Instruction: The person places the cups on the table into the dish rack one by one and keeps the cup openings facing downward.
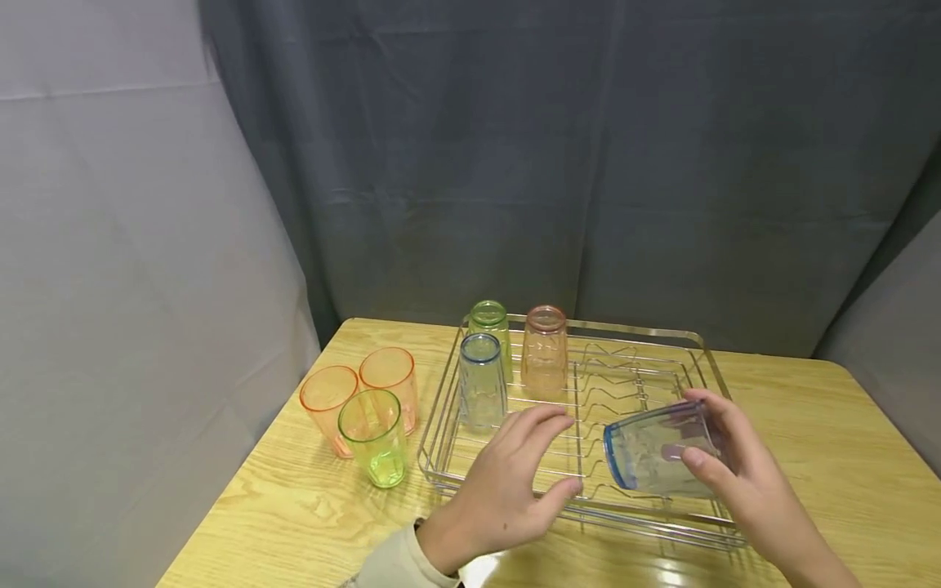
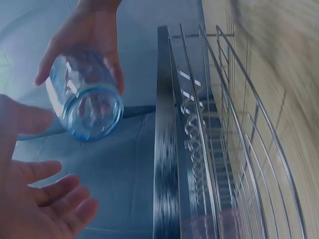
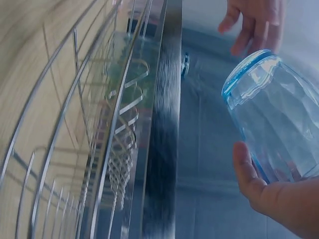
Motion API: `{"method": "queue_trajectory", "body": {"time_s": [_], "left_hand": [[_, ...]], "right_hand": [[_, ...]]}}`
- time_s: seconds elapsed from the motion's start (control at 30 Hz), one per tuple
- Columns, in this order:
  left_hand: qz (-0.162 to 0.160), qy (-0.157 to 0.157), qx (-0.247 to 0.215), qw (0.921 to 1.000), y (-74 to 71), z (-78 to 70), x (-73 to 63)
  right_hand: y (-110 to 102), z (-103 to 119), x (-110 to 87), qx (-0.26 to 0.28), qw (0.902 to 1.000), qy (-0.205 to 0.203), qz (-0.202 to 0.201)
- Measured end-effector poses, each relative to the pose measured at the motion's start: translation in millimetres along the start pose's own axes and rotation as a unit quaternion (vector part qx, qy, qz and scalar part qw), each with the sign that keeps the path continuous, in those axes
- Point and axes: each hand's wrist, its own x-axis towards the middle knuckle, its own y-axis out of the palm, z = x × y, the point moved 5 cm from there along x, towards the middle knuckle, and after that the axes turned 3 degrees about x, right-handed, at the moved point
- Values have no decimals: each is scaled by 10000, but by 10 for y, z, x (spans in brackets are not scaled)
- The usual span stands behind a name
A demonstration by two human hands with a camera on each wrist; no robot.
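My right hand (image 1: 742, 482) grips a clear bluish glass (image 1: 657, 451) near one end, above the right front of the wire dish rack. The glass lies tilted on its side in the air, its thick blue end (image 2: 94, 113) towards my left hand. My left hand (image 1: 507, 482) hovers over the rack's front edge with thumb and fingers apart, touching nothing. Upside down in the rack (image 1: 588, 513) stand a blue-tinted glass (image 1: 482, 388), a green glass (image 1: 491, 322) behind it and a pink glass (image 1: 545, 355) beside that.
Left of the rack, two orange glasses (image 1: 331, 400) and a green glass (image 1: 373, 441) stand upright, close together on the wooden table (image 1: 272, 506). A dark grey curtain (image 1: 515, 163) hangs behind the table, and light cloth (image 1: 132, 286) hangs at the left.
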Motion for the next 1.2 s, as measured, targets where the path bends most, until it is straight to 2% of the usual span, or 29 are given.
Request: {"method": "queue_trajectory", "body": {"time_s": [0.13, 0.23, 0.37, 0.5, 0.6, 0.73, 0.87, 1.07, 1.2], "left_hand": [[323, 157, 120, 9993, 94, -97, 5], [417, 144, 156, 9989, 129, -129, 2], [331, 89, 101, 9994, 134, -127, -2], [202, 17, -169, 9997, 132, -106, -3], [148, -47, -452, 9989, 133, -84, -13], [298, -213, -1092, 9933, 141, -58, -30], [391, -219, -1407, 9890, 143, -52, -28], [423, -184, -1335, 9900, 132, -36, -22], [334, -98, -1302, 9909, 110, -6, -43]], "right_hand": [[116, 51, -4, 615, 9978, -174, 171], [178, 66, 9, 709, 9969, -174, 282], [249, 41, 27, 982, 9939, 173, 462], [326, 11, 29, 1460, 9861, 426, 673], [383, -11, 22, 1422, 9856, 539, 742], [430, -47, 7, 1595, 9818, 671, 787], [465, -61, 6, 2103, 9705, 591, 1020], [509, -81, 20, 2051, 9684, 577, 1298], [535, -97, 29, 1787, 9711, 695, 1424]]}}
